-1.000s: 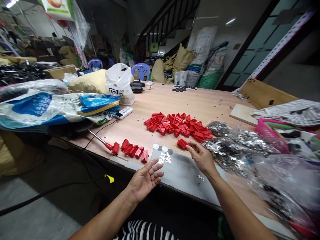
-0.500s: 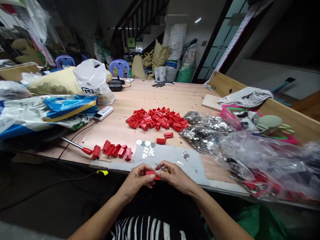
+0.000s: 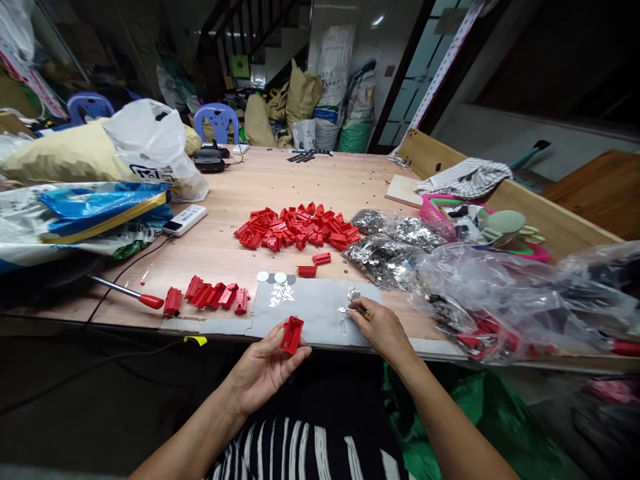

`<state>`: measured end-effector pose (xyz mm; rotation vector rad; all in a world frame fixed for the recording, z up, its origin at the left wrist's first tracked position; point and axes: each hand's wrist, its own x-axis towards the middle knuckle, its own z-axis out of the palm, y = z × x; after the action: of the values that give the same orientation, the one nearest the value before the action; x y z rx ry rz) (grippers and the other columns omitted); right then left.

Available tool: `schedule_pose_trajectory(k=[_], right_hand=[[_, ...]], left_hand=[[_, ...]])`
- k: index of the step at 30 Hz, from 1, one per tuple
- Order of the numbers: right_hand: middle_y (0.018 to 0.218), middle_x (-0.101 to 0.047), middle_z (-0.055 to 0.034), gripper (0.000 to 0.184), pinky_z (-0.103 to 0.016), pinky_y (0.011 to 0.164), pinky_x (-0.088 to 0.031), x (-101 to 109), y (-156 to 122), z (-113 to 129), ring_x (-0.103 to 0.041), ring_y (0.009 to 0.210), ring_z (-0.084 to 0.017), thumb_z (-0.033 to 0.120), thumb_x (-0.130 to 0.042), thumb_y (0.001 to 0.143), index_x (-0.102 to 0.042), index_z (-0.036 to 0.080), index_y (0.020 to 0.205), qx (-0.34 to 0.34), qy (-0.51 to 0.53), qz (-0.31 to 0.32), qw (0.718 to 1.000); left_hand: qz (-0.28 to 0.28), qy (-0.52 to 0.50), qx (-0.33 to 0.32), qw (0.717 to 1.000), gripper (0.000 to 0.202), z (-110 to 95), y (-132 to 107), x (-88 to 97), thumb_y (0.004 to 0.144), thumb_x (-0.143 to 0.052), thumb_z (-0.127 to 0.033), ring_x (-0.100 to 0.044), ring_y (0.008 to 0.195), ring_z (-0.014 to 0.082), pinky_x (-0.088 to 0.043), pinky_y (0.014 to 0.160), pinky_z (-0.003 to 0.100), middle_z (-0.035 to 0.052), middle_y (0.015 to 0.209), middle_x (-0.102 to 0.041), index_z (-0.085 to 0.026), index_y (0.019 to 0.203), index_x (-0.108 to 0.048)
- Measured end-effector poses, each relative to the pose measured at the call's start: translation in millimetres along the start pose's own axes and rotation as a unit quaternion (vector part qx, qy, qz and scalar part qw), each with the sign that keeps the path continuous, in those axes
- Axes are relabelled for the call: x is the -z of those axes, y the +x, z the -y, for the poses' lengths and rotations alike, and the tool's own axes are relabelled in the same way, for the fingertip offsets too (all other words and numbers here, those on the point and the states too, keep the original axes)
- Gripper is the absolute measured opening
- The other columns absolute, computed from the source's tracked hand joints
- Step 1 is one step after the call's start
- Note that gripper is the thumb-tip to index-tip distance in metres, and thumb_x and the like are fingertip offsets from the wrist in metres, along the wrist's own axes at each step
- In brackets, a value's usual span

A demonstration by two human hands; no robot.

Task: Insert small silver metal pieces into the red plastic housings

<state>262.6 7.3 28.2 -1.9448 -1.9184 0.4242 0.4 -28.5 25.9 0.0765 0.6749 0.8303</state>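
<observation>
My left hand (image 3: 265, 370) holds a small red plastic housing (image 3: 292, 335) between thumb and fingers, its hollow side turned up. Over the right part of the grey mat (image 3: 315, 320), my right hand (image 3: 383, 333) is closed around a slim tool (image 3: 367, 315) with a yellow part, mostly hidden by the fingers. Its fingertips are by a small heap of tiny metal parts (image 3: 354, 293). A cluster of flat white-looking pieces (image 3: 282, 293) lies at the mat's left, below two pale discs (image 3: 280, 277). Two red housings (image 3: 307, 271) rest just behind the mat.
A big pile of red housings (image 3: 295, 227) covers the table's middle. Several more (image 3: 215, 295) stand in a row at left, near a red-handled tool (image 3: 150, 301). Clear bags of metal parts (image 3: 380, 260) and a pink basket (image 3: 435, 217) are at right. Plastic sacks (image 3: 100, 213) crowd the left.
My hands have separated. The right one has moved right with the tool to the small metal heap; the left keeps the red housing, now tipped hollow side up. The view has shifted slightly.
</observation>
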Motion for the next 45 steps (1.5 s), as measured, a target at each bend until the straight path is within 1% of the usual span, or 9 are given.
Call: schedule_pose_trajectory(k=[5,8,12,16,23,28,33,38,45], right_hand=[[0.089,-0.069,-0.0039,0.013,-0.031,0.07,-0.045,-9.0,3.3,-0.3,-0.064,0.081,-0.021,0.031,-0.051,0.085,-0.063,0.024,0.085,0.026,-0.005,-0.026,0.999],[0.086,-0.068,-0.0029,0.015,-0.029,0.068,-0.045,-6.7,1.2,5.3,-0.063,0.075,-0.019,0.035,-0.052,0.086,-0.062,0.023,0.086,0.035,0.086,-0.039,0.995],[0.077,-0.064,-0.0002,0.023,-0.024,0.053,-0.043,1.1,-10.3,30.5,-0.053,0.053,-0.012,0.043,-0.052,0.087,-0.059,0.021,0.087,0.031,0.228,0.028,0.973],[0.075,-0.062,-0.0005,0.023,-0.022,0.055,-0.041,5.6,-21.7,57.5,-0.05,0.059,-0.012,0.042,-0.055,0.086,-0.061,0.02,0.086,0.065,0.281,0.034,0.957],[0.08,-0.068,-0.0022,0.018,-0.022,0.061,-0.045,1.1,-21.7,78.3,-0.057,0.064,-0.013,0.034,-0.055,0.087,-0.064,0.019,0.09,0.121,0.264,0.016,0.957],[0.081,-0.068,-0.0033,0.012,-0.025,0.067,-0.05,-2.7,-16.3,84.1,-0.063,0.07,-0.015,0.024,-0.052,0.089,-0.063,0.021,0.09,0.215,0.232,0.045,0.948],[0.087,-0.068,-0.0056,0.015,-0.029,0.073,-0.051,-1.8,-12.7,82.8,-0.064,0.08,-0.018,0.018,-0.05,0.088,-0.064,0.022,0.089,0.297,0.199,0.066,0.932],[0.087,-0.067,-0.0054,0.017,-0.029,0.072,-0.051,1.1,-11.6,79.2,-0.063,0.08,-0.017,0.013,-0.05,0.086,-0.064,0.022,0.091,0.317,0.182,0.074,0.928],[0.087,-0.067,-0.0048,0.018,-0.028,0.074,-0.05,3.0,-12.7,79.3,-0.063,0.081,-0.016,0.009,-0.05,0.083,-0.062,0.021,0.09,0.33,0.168,0.078,0.925]], left_hand=[[0.029,-0.03,0.011,0.999,0.026,-1.7,-0.4,-0.9,0.086,-0.058,-0.019,-0.07,0.09,0.0229,-0.055,0.084,0.03,0.0095,0.095,-0.07,-0.014,0.111,-0.054],[0.04,-0.028,0.023,0.999,0.025,-2.0,-0.3,-0.8,0.085,-0.06,-0.026,-0.069,0.092,0.0262,-0.055,0.08,0.032,0.0112,0.091,-0.07,-0.012,0.106,-0.055],[0.045,-0.029,0.018,0.998,0.024,-0.1,1.0,-1.2,0.083,-0.063,-0.025,-0.069,0.092,0.0267,-0.055,0.075,0.029,0.0113,0.091,-0.07,-0.012,0.102,-0.055],[0.056,-0.029,0.006,0.998,0.024,0.9,1.6,-0.1,0.083,-0.063,-0.023,-0.069,0.089,0.0246,-0.054,0.072,0.027,0.0117,0.094,-0.07,-0.015,0.103,-0.053],[0.06,-0.001,0.001,0.998,0.023,1.7,1.0,2.0,0.084,-0.062,-0.025,-0.07,0.076,0.0177,-0.053,0.065,0.022,0.0119,0.092,-0.069,-0.015,0.102,-0.052],[0.079,0.04,0.0,0.996,0.022,2.3,-0.3,-0.4,0.085,-0.06,-0.03,-0.068,0.065,0.0137,-0.051,0.056,0.018,0.0093,0.083,-0.069,-0.014,0.1,-0.054],[0.079,0.084,-0.003,0.993,0.024,1.7,-1.0,-1.4,0.084,-0.061,-0.034,-0.066,0.058,0.012,-0.049,0.05,0.016,0.007,0.078,-0.068,-0.015,0.096,-0.053],[0.099,0.121,-0.017,0.988,0.026,3.7,-0.4,-0.4,0.085,-0.059,-0.036,-0.065,0.057,0.0113,-0.048,0.048,0.016,0.0067,0.078,-0.068,-0.015,0.098,-0.052],[0.099,0.129,-0.014,0.987,0.025,6.1,-1.0,-1.4,0.086,-0.058,-0.037,-0.064,0.055,0.0112,-0.048,0.047,0.016,0.0061,0.074,-0.067,-0.014,0.095,-0.052]])
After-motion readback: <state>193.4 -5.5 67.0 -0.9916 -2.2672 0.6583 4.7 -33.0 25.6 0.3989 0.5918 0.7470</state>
